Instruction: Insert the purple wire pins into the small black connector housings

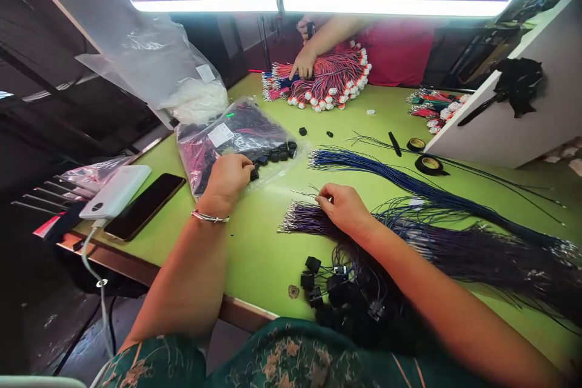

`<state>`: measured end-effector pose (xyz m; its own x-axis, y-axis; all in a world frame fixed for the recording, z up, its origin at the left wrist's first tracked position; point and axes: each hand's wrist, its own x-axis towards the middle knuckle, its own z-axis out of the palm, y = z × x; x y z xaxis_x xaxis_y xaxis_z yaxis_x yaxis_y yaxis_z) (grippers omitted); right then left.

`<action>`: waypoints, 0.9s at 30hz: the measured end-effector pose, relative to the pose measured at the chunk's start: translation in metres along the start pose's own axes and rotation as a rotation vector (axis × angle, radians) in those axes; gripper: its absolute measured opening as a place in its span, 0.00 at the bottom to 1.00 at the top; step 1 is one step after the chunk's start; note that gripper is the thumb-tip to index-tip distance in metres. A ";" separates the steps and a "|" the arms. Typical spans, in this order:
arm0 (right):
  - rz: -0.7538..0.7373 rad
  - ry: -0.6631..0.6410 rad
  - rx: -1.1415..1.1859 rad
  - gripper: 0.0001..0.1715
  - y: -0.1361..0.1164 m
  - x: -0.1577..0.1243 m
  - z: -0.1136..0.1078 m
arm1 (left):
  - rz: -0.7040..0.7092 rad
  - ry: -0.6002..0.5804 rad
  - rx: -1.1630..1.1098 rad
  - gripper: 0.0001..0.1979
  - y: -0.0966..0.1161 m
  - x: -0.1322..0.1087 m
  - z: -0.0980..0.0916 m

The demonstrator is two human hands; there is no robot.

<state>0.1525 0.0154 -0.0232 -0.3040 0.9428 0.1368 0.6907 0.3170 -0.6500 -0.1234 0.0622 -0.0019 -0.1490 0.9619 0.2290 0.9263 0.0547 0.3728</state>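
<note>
The left hand [230,176] curls over black connector housings [273,154] that spill from a clear plastic bag [227,133] near the green table's [259,254] left edge; its grip is hidden. The right hand [345,206], fingertips pinched together, holds strands of the purple wires [304,221] toward the front edge.

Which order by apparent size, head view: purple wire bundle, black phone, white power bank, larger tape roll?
1. purple wire bundle
2. black phone
3. white power bank, nearly phone-sized; ranking unsure
4. larger tape roll, also farther away

The phone [144,206] lies left of the bag [236,136] (wire bundles [309,223] lie right).
</note>
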 end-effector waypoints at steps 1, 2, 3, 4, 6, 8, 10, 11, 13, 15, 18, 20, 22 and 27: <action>-0.003 0.012 0.035 0.06 -0.002 -0.001 -0.002 | 0.021 -0.024 0.021 0.08 0.000 -0.001 0.003; -0.008 0.020 0.073 0.06 -0.005 -0.002 -0.003 | 0.046 -0.055 0.037 0.09 0.001 -0.002 0.005; -0.015 0.021 0.114 0.05 -0.008 -0.003 -0.005 | 0.072 -0.083 0.051 0.10 0.003 -0.003 0.009; -0.027 0.018 0.155 0.05 -0.012 -0.005 -0.008 | 0.101 -0.106 0.068 0.11 0.004 -0.004 0.012; -0.066 0.005 0.225 0.05 -0.020 -0.008 -0.012 | 0.153 -0.139 0.124 0.12 0.007 -0.005 0.019; -0.116 0.002 0.266 0.06 -0.027 -0.011 -0.015 | 0.178 -0.145 0.187 0.13 0.008 -0.005 0.023; -0.134 0.008 0.295 0.07 -0.030 -0.013 -0.016 | 0.182 -0.141 0.212 0.13 0.008 -0.004 0.024; -0.122 0.018 0.311 0.08 -0.031 -0.013 -0.016 | 0.176 -0.132 0.200 0.12 0.008 -0.003 0.022; -0.071 0.044 0.349 0.08 -0.029 -0.012 -0.016 | 0.142 -0.098 0.113 0.11 0.008 -0.002 0.015; 0.003 0.065 0.399 0.08 -0.024 -0.009 -0.016 | 0.052 -0.040 -0.072 0.10 0.011 -0.002 0.007; 0.101 0.076 0.487 0.08 -0.017 -0.005 -0.018 | -0.128 -0.003 -0.561 0.13 0.027 -0.010 -0.002; 0.133 0.095 0.517 0.08 -0.013 -0.004 -0.019 | -0.177 -0.110 -0.980 0.15 0.044 -0.021 0.000; 0.146 0.118 0.528 0.09 -0.011 -0.003 -0.019 | -0.215 -0.299 -1.308 0.15 0.063 -0.034 0.009; 0.166 0.136 0.570 0.11 -0.005 -0.002 -0.019 | -0.375 -0.602 -1.596 0.10 0.092 -0.059 0.037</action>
<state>0.1622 0.0138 -0.0065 -0.1100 0.9915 0.0693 0.2501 0.0951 -0.9635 -0.0167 0.0204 -0.0139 0.2238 0.9369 -0.2685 -0.4011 0.3396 0.8508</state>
